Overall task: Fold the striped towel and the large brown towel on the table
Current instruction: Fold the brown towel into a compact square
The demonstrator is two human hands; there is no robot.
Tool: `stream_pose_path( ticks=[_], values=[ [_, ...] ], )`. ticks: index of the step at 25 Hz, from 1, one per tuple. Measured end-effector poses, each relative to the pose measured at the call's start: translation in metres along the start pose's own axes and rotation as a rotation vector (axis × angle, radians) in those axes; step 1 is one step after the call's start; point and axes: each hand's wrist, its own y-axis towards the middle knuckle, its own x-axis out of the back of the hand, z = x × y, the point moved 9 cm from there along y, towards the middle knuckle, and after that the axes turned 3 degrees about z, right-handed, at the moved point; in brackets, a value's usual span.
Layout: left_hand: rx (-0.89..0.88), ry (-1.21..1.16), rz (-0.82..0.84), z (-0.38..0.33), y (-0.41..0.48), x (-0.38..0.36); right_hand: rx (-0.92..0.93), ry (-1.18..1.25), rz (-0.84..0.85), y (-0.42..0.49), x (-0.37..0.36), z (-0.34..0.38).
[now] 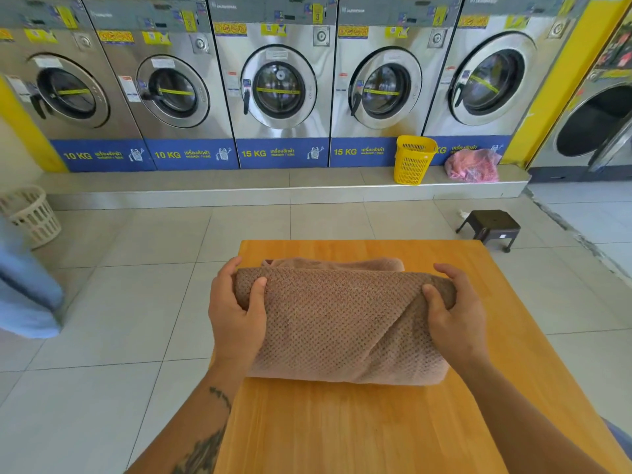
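The large brown towel, waffle-textured, lies folded into a thick bundle on the wooden table. My left hand grips its upper left end, thumb on top and fingers curled behind. My right hand grips the upper right end the same way. The top fold is lifted and rounded between both hands. A lighter pinkish-brown folded cloth peeks out just behind the bundle. No striped towel can be made out.
A row of steel washing machines lines the far wall. A yellow basket and a pink bag sit on the ledge. A dark stool stands right of the table, a white basket at left.
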Motion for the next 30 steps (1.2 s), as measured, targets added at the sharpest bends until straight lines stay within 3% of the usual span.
stream_pose_path(
  ticks=[8, 13, 17, 20, 25, 27, 30],
  values=[
    [0.067, 0.144, 0.052, 0.051, 0.088, -0.069, -0.029, -0.088, 0.184, 0.118, -0.078, -0.031],
    [0.239, 0.29, 0.205, 0.128, 0.115, -0.125, -0.14, -0.311, 0.335, 0.137, -0.147, -0.111],
    [0.262, 0.422, 0.242, 0.157, 0.118, -0.145, -0.269, -0.399, 0.252, 0.134, -0.153, -0.139],
    [0.306, 0.481, 0.295, 0.161, 0.118, -0.147, -0.244, -0.325, 0.281, 0.131, -0.149, -0.138],
    [0.383, 0.332, 0.512, 0.138, 0.109, -0.143, -0.269, -0.265, 0.278, 0.095, -0.128, -0.13],
    [0.296, 0.337, 0.504, 0.112, 0.092, -0.127, -0.315, -0.271, 0.301, 0.071, -0.112, -0.13],
    [0.053, 0.393, 0.26, 0.066, 0.041, -0.079, -0.422, -0.32, 0.405, 0.028, -0.085, -0.136]
  ],
)
